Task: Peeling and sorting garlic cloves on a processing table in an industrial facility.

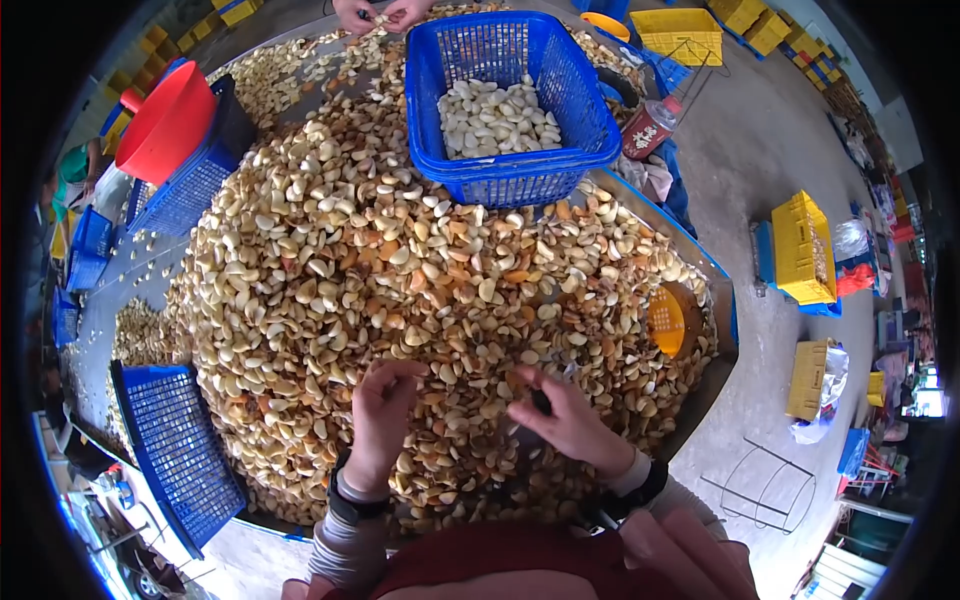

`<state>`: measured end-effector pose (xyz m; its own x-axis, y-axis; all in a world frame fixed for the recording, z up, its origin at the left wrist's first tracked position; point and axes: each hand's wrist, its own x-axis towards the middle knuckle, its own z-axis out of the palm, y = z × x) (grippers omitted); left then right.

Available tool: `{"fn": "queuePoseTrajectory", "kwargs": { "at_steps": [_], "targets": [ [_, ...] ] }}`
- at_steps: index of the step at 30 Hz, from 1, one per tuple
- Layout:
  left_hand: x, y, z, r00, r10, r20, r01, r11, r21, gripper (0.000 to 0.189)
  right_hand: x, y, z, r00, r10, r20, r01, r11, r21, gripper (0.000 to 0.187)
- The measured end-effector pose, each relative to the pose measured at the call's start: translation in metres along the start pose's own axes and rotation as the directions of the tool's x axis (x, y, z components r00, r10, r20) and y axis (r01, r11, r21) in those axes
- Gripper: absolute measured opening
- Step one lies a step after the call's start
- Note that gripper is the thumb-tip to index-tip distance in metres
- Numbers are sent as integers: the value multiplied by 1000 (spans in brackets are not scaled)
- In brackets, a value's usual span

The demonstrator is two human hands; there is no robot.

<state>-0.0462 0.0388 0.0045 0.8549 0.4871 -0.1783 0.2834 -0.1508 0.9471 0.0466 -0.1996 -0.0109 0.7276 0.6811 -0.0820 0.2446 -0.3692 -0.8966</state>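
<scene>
A broad heap of garlic cloves (300,300), pale and orange-brown with loose skins, covers the metal table in front of me. My left hand (382,420) is over the near part of the heap with its fingers curled; whether a clove is between them is unclear. To its right, my right hand (577,424) has a small black object (541,402) in its grip, perhaps a knife handle, partly hidden by the fingers. Beyond both hands, a blue plastic basket (514,172) rests on the heap and contains clean white peeled cloves (495,120).
An orange perforated scoop or bowl (666,321) lies at the table's right corner. At left, a blue basket (184,450) leans by the edge; a red basin (169,124) tops another. A bottle (651,127) stands at right. Another person's hands (382,15) work at the far side.
</scene>
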Motion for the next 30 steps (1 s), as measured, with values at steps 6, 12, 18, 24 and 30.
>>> {"fn": "queuePoseTrajectory", "kwargs": {
  "at_steps": [6,12,18,24,30],
  "targets": [
    [-26,-19,13,913,182,365,-343,827,446,33,2,-5,27,988,66,141,-42,985,-168,33],
    [-29,-15,9,870,-256,422,310,949,-62,28,-2,-23,10,965,-54,258,36,997,76,52],
    [-31,2,0,755,-223,617,604,603,-521,39,-2,-39,17,921,-231,313,231,972,39,62],
    [-38,3,-1,796,-322,513,526,787,-323,38,-5,-46,14,924,-185,334,216,975,-58,65],
    [-37,27,-2,878,-240,414,264,964,-2,37,-2,-50,13,929,-188,318,243,960,-140,64]
  ]
}}
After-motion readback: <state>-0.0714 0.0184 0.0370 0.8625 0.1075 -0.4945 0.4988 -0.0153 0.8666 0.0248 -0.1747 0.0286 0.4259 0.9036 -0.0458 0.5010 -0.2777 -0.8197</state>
